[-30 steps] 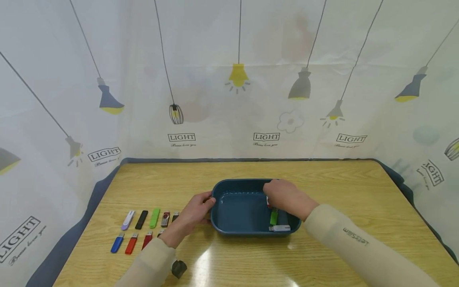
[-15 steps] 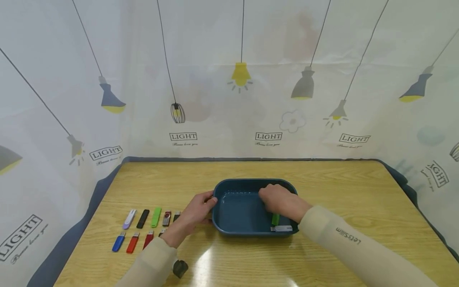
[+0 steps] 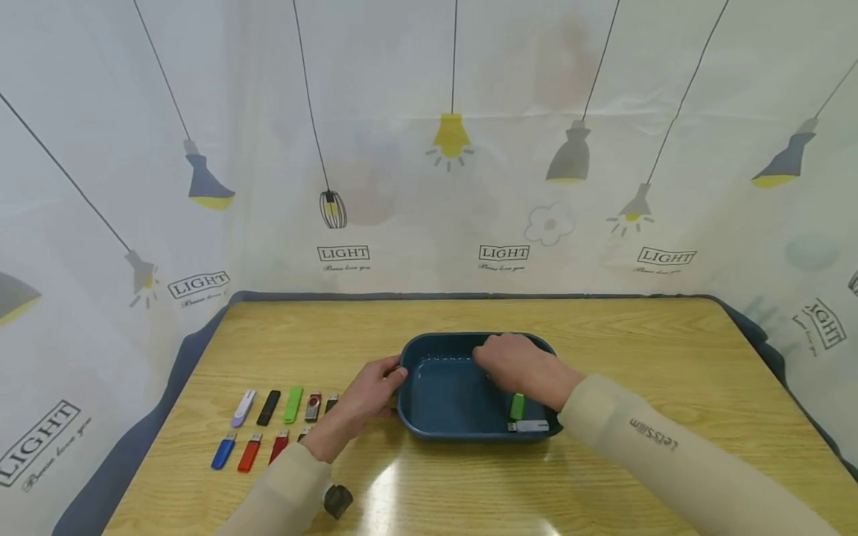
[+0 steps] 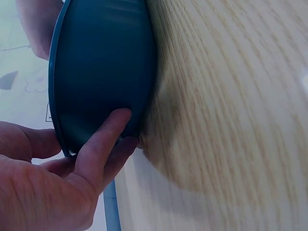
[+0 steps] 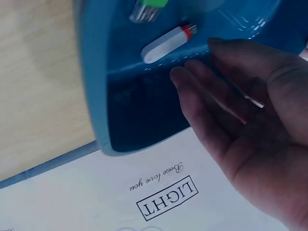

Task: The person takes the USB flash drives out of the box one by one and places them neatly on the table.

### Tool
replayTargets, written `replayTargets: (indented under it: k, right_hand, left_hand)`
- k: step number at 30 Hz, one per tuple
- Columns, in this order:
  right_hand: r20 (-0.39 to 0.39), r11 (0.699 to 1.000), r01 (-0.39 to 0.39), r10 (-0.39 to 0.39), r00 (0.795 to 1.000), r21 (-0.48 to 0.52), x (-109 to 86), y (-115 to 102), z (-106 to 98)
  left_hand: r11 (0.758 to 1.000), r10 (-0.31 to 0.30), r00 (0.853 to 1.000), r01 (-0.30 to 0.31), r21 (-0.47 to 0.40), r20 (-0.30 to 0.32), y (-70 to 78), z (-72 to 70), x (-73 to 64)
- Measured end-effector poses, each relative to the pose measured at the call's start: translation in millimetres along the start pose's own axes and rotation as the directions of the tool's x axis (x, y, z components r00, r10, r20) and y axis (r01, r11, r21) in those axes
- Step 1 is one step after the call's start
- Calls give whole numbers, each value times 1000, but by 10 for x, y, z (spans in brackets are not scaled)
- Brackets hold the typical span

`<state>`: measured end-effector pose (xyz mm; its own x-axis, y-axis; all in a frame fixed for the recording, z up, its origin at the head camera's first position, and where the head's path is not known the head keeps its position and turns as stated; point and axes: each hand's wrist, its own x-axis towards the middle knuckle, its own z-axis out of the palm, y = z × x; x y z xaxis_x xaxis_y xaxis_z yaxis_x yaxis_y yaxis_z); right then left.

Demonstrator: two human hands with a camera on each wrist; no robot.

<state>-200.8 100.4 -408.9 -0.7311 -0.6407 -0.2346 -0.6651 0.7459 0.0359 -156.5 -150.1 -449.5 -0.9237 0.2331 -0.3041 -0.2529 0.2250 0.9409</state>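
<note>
My left hand grips the left end of a dark blue tray, thumb at the rim and fingers against the outer wall. Inside the tray's right half, my right hand hangs with loosely bent fingers and nothing between them. Just beyond its fingertips, a white USB stick with a red band lies on the tray floor; the hand hides it in the head view. A green USB stick and a white one lie nearer the front right corner.
Left of the tray, two rows of USB sticks lie on the wooden table, among them a blue one, a red one and a green one. A small dark object sits beside the left sleeve. Printed cloth hangs behind.
My right hand has shifted left inside the tray, away from its right wall. The left hand stays on the tray's end, and the head view has turned slightly.
</note>
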Motion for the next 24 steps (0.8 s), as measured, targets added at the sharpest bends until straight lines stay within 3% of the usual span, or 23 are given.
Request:
replayTargets:
  k: [4,11,24]
  right_hand:
    - [22,998,36,-35,999,-49,23,21,2]
    - [72,999,22,-20,997,-29,58,55,30]
    - [83,1000,5,-6,997,15,98,37,94]
  left_hand:
    - [1000,-2,1000,2,-9,-2,-11,-2,5]
    - [1000,-5,1000,5,-15,-2,-15,-6,-5]
    - [1000,-9,1000,9,-16,7,-18,-17,0]
